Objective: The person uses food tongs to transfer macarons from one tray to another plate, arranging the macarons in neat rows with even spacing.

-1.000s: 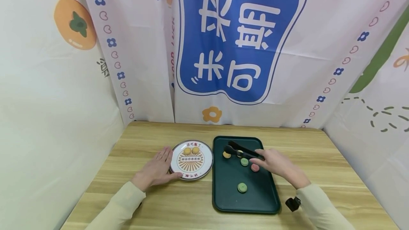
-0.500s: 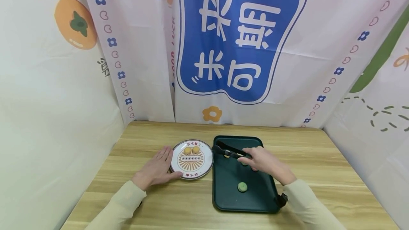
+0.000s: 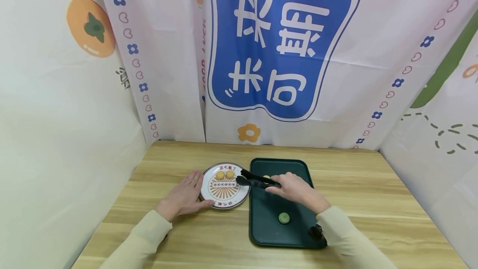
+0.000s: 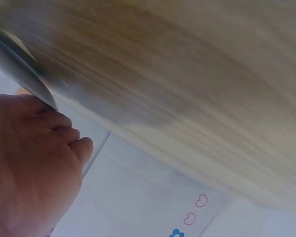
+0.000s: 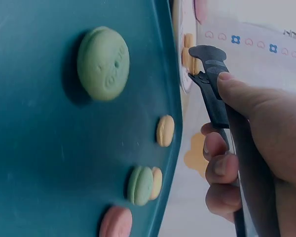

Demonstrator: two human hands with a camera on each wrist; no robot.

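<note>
My right hand (image 3: 294,187) grips black tongs (image 3: 259,181), whose tips stand apart over the right rim of a white patterned plate (image 3: 228,198). I see no macaron between the tips. Two yellow macarons (image 3: 225,174) sit side by side on the plate. My left hand (image 3: 184,197) rests at the plate's left edge, fingers straight, thumb at the lower rim. On the dark green tray (image 3: 267,229) lies a green macaron (image 3: 284,218). The right wrist view also has a second green macaron (image 5: 140,185), a pink macaron (image 5: 116,222) and a yellow macaron (image 5: 165,131), with another yellow one partly hidden.
Plate and tray stand almost touching on a wood-grain table (image 3: 201,240). A printed cloth (image 3: 171,107) hangs behind the table's back edge, with more cloth at both sides. A black device (image 3: 316,231) is at my right wrist, above the tray's lower right corner.
My right hand has carried the tongs leftward from above the tray's macarons to the plate's right rim. My left hand has stayed at the plate.
</note>
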